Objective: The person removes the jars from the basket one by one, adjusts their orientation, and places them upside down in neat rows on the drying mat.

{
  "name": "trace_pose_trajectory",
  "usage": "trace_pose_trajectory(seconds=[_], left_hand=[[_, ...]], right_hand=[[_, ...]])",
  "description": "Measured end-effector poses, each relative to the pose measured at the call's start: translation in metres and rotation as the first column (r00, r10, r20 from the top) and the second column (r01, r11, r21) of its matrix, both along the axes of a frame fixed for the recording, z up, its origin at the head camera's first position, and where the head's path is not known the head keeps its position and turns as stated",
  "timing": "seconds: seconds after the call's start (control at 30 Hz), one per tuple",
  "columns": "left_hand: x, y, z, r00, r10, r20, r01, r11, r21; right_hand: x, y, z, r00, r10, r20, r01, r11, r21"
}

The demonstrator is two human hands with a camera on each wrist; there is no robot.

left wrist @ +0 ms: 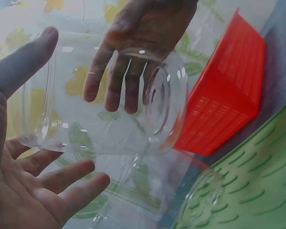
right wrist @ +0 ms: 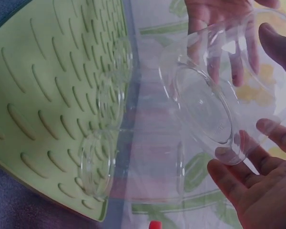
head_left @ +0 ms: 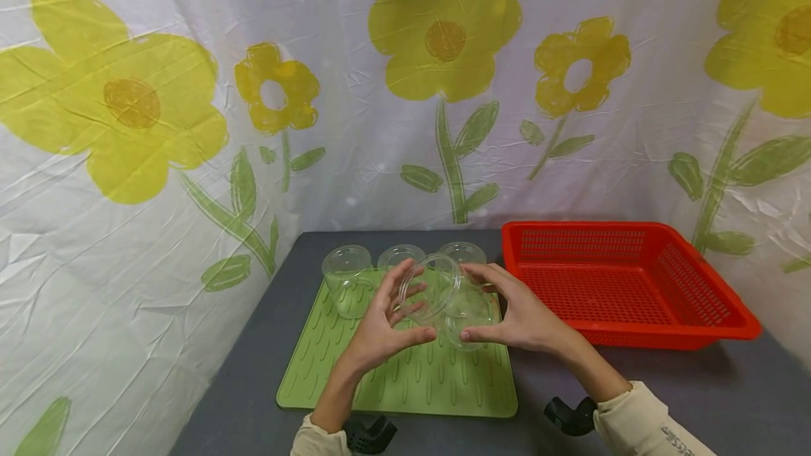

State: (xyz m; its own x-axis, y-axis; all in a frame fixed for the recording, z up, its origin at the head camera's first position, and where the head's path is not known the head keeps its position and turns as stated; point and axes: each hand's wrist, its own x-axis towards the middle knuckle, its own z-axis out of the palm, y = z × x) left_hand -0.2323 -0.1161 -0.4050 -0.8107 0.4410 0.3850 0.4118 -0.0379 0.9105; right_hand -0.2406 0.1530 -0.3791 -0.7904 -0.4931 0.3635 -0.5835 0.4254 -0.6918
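Observation:
Between both hands a clear plastic jar (head_left: 431, 301) is held tilted, above the green ridged mat (head_left: 431, 385). My left hand (head_left: 380, 329) spans its rim end, thumb on one side and fingers spread on the other. From the right, my right hand (head_left: 522, 312) spans the jar with thumb and fingertips. The jar's round base (right wrist: 202, 105) is turned toward the mat in the right wrist view. Fingers of the opposite hand show through the clear wall. Behind, three similar jars, a left one (head_left: 347, 283), a middle one (head_left: 399, 255) and a right one (head_left: 462, 252), stand at the mat's back.
A red plastic basket (head_left: 633, 333) with slotted walls sits on the dark grey table (head_left: 241, 378), right of the mat. A white curtain (head_left: 355, 160) printed with yellow flowers hangs behind the table and along its sides.

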Motion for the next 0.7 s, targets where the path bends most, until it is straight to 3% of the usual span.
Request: trace_pose_trajectory(seconds=[0.1, 0.23, 0.33, 0.43, 0.57, 0.63, 0.7], left_hand=[[0.0, -0.002, 0.003, 0.998, 0.047, -0.038, -0.05, 0.996, -0.079], [0.0, -0.002, 0.009, 0.986, 0.12, -0.119, -0.142, 0.971, -0.194], [0.001, -0.001, 0.014, 0.965, 0.17, -0.199, -0.223, 0.933, -0.283], [0.004, 0.003, 0.019, 0.94, 0.205, -0.272, -0.299, 0.879, -0.372], [0.006, 0.007, 0.021, 0.922, 0.21, -0.325, -0.35, 0.812, -0.467], [0.007, 0.009, 0.019, 0.921, 0.206, -0.33, -0.354, 0.796, -0.491], [0.006, 0.01, 0.017, 0.925, 0.204, -0.322, -0.348, 0.797, -0.494]], right_hand=[[0.0, 0.001, 0.0, 1.0, -0.006, -0.015, 0.007, 1.0, 0.016], [0.0, 0.001, -0.001, 0.998, -0.021, -0.052, 0.025, 0.997, 0.077], [0.0, 0.001, -0.002, 0.995, -0.028, -0.1, 0.044, 0.985, 0.166], [0.002, 0.0, -0.002, 0.989, -0.026, -0.145, 0.062, 0.966, 0.25], [0.004, -0.002, 0.0, 0.98, -0.027, -0.196, 0.088, 0.946, 0.312], [0.005, -0.003, 0.0, 0.976, -0.029, -0.217, 0.101, 0.938, 0.331], [0.005, -0.004, 0.0, 0.972, -0.03, -0.234, 0.113, 0.931, 0.348]])
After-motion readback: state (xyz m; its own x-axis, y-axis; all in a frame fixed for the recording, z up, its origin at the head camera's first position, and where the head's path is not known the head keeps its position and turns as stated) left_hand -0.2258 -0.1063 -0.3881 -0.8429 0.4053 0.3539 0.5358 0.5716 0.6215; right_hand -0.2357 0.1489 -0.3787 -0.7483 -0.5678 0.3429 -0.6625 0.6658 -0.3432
